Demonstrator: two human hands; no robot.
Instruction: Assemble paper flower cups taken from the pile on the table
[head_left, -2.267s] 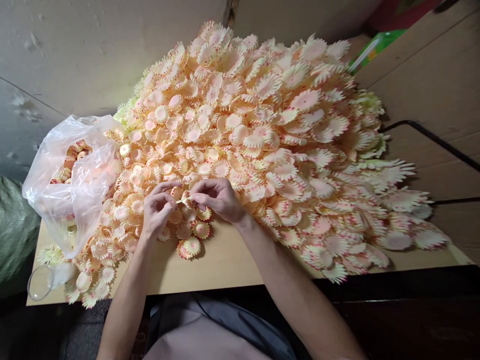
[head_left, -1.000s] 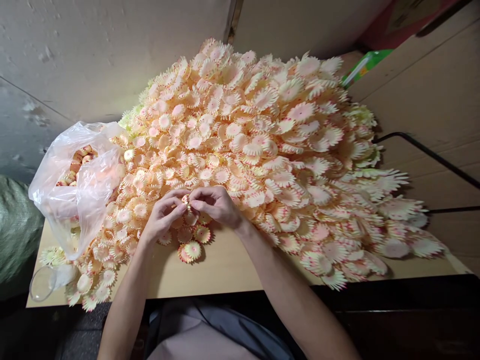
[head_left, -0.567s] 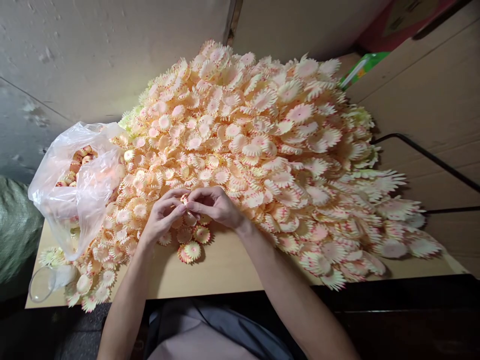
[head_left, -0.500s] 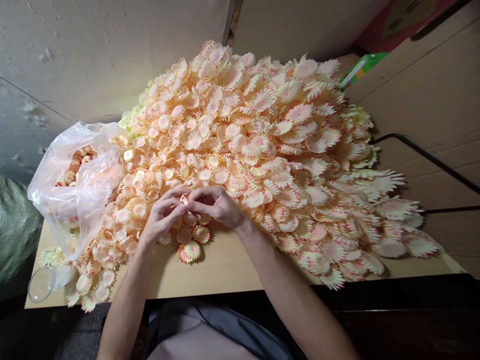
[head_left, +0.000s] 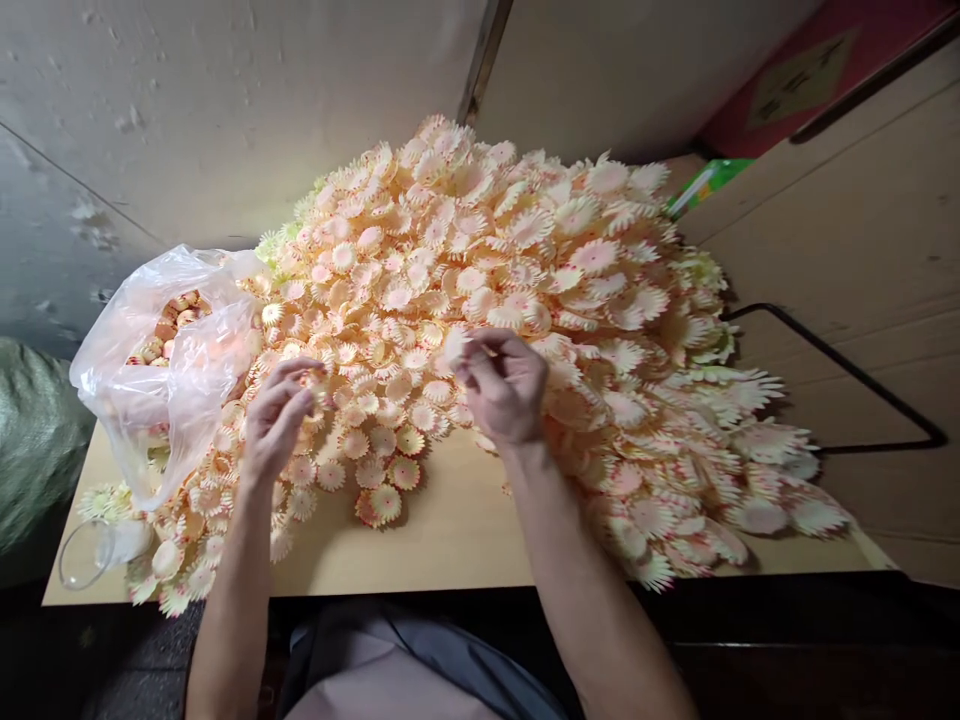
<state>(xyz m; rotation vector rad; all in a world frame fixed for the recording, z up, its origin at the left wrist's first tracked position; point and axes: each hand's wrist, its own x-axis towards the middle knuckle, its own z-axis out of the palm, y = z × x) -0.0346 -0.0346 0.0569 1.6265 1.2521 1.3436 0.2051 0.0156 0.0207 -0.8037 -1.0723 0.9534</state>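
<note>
Pale pink and cream flower-petal discs with notched, red-tipped edges make up a big heap [head_left: 420, 270]. My right hand [head_left: 506, 390] is closed, pinching a pale petal disc [head_left: 455, 346] between thumb and fingers above the middle of the heap. To the left, my left hand [head_left: 276, 415] has its thumb and fingers curled around a small red-edged petal piece [head_left: 315, 378], blurred and partly hidden. Between the hands, several loose petal discs [head_left: 385, 503] lie on the table near its front.
A translucent plastic bag [head_left: 199, 370] with rolled, red-edged pieces inside stands on the table [head_left: 450, 540] at the left. A clear round cup or lid [head_left: 86, 555] lies at the front left corner. Cardboard [head_left: 847, 350] and a bent black rod [head_left: 862, 375] are on the right.
My hands were together over a small petal bundle and are now apart. The right moved right and up with a pale disc; the left moved left.
</note>
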